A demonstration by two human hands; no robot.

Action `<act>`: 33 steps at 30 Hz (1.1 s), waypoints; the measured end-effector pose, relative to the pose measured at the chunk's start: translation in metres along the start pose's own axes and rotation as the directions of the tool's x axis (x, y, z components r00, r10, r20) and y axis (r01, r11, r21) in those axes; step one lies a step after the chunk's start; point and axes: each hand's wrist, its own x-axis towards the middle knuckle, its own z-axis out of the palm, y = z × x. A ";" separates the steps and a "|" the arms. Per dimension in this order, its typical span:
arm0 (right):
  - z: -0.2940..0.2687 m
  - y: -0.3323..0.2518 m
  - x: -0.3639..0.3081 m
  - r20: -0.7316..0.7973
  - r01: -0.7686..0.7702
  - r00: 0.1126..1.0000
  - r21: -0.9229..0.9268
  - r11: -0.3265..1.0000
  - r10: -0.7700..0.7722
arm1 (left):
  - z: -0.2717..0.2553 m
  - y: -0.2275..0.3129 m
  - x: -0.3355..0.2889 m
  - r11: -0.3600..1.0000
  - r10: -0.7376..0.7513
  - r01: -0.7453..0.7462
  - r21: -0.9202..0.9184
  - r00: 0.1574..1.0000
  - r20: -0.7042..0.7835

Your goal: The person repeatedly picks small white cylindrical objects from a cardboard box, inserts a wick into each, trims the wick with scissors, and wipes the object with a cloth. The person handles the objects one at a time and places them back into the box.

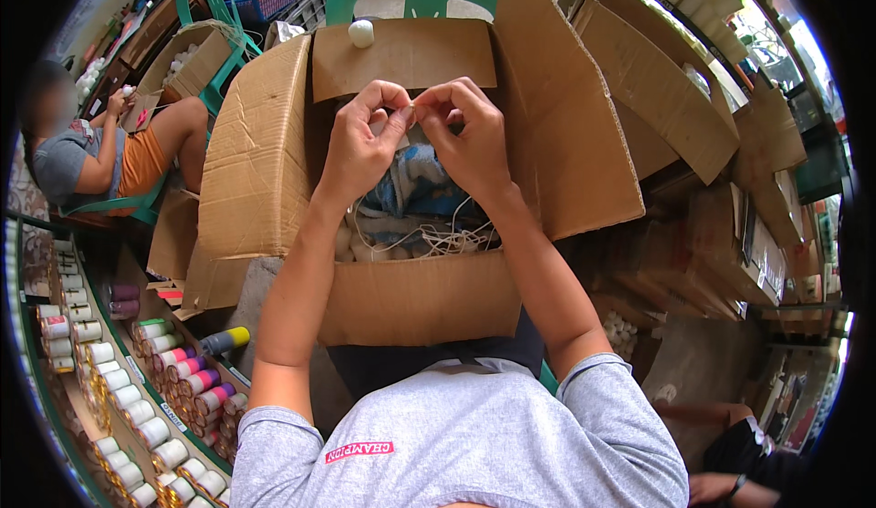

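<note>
A small pale piece, too small to be identified, is held above the open cardboard box, between the left hand and the right hand. On both hands the fingers are closed in a thumb-and-index pinch on it, tips almost meeting.

Risks, as judged: the piece could be dropped into the box, since it is gripped by the very tips only, and it could then be lost in the clutter below. The white cord could be knotted tighter if tugged, being heaped in a loose tangle. The white ball could be rolled off if the far flap were bumped; no support is seen around it.

Counts: hands, two. Pinched piece, one. Open box at the lap, one, with four flaps spread outward. Ball at the far flap's upper edge, one. Blue-and-white cloth inside, apparently one. Cord strands, not countable. Pale round pieces beside the cord, several, partly hidden, no exact count. Dark bottle with yellow end, one. Other people, two: one seated at left, one partly shown at lower right.
</note>
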 end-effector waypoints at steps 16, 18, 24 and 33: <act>0.003 -0.006 -0.004 0.098 -0.145 0.986 0.121 0.982 0.134 | 0.003 -0.002 -0.001 0.912 0.283 -0.228 0.341 0.951 -0.120; 0.004 -0.009 -0.002 0.070 -0.144 0.988 0.134 0.980 0.136 | 0.004 0.002 -0.003 0.906 0.252 -0.187 0.379 0.959 -0.130; 0.006 -0.007 0.000 0.067 -0.002 0.998 0.079 0.997 -0.003 | 0.007 -0.003 -0.005 1.000 0.002 -0.001 0.006 0.994 -0.114; 0.002 -0.007 0.000 0.033 0.081 0.996 0.045 0.996 -0.083 | 0.004 0.001 0.000 0.898 -0.191 0.174 -0.404 0.982 -0.004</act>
